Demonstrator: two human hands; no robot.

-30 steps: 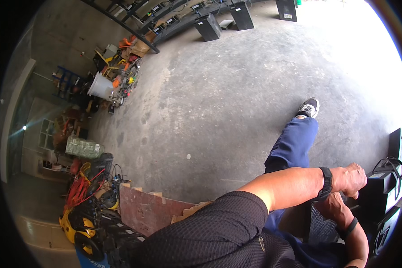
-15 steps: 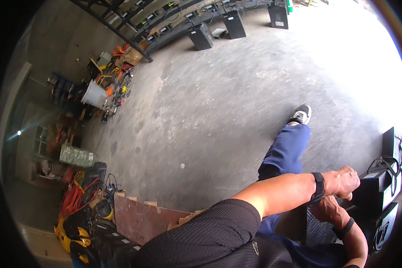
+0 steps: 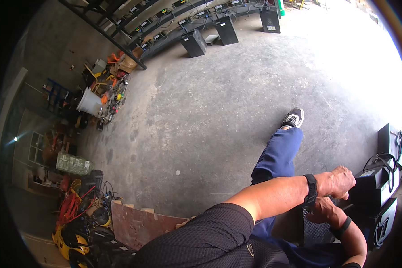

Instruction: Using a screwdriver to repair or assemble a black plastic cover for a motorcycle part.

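Note:
My left hand (image 3: 339,182) reaches out to the right with its fingers curled into a loose fist, and nothing shows in it. A black wristband (image 3: 311,190), like a watch strap, circles my left wrist. Just below that wrist my right hand (image 3: 324,211) is bent in, its fingers drawn together close against the band's underside. The fingertips are partly hidden, so what they pinch cannot be made out. Another dark band (image 3: 342,228) sits on my right wrist. Beside both hands stand black box-shaped cases (image 3: 373,190) with a black strap on top.
My outstretched leg (image 3: 279,152) lies over the grey concrete floor (image 3: 201,120). A reddish board (image 3: 140,223) stands at lower left, next to yellow equipment and red cords. Along the far side runs a black rack (image 3: 165,40) with several small devices; black boxes (image 3: 228,31) stand before it.
The whole view has shifted slightly, so the floor items sit a little lower and further left. Both hands keep nearly the same pose, the right still close under the left wrist.

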